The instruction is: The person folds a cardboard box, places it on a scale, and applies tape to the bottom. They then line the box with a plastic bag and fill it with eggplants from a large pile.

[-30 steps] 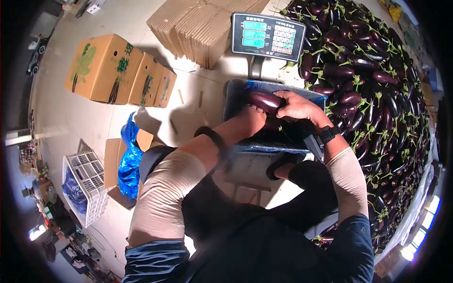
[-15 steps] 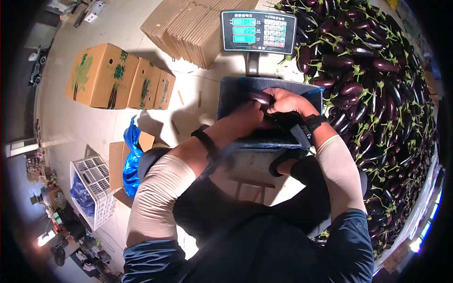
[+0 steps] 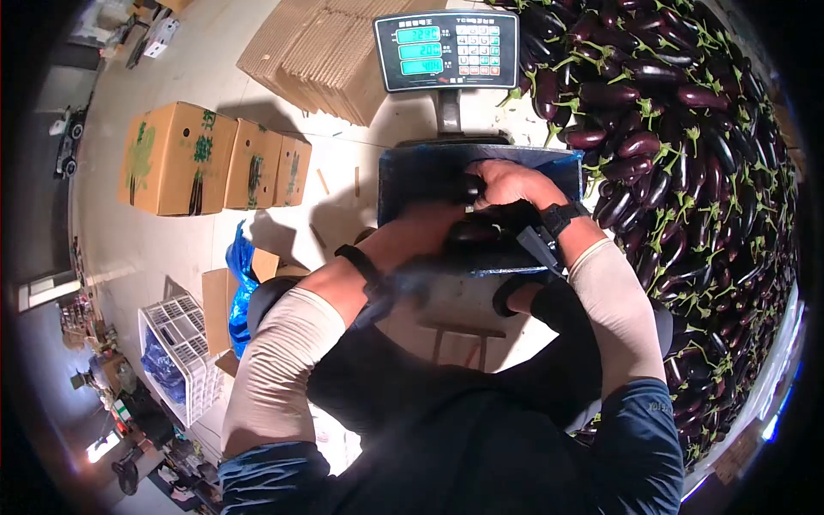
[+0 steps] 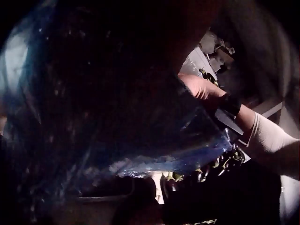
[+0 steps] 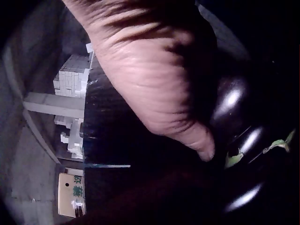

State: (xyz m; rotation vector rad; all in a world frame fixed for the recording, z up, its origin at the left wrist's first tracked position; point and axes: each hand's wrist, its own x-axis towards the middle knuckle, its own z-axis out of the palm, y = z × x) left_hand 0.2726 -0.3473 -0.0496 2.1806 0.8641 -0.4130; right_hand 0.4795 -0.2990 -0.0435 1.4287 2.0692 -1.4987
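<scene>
A carton lined with blue plastic film [image 3: 537,156] stands at the scale, with dark eggplants [image 3: 474,230] inside. My right hand [image 3: 513,184] reaches into it from the right and grips an eggplant [image 3: 471,189] near the far side. In the right wrist view the thumb of that right hand [image 5: 154,89] points down beside a glossy eggplant [image 5: 229,101]. My left hand [image 3: 433,221] is low in the carton's shadow, close by the right one. Its fingers are hidden in the dark, and I cannot tell what they hold.
The scale's display [image 3: 446,51] rises behind the carton. A large heap of eggplants [image 3: 687,172] spreads along the right. Flattened cardboard [image 3: 318,60] is stacked at the back, printed boxes [image 3: 180,159] stand at the left, and a white crate [image 3: 184,343] sits nearer.
Both hands have sunk deeper into the carton with the eggplant, which earlier showed between them above the others. The left hand has drawn slightly back from it. The scale's digits have changed.
</scene>
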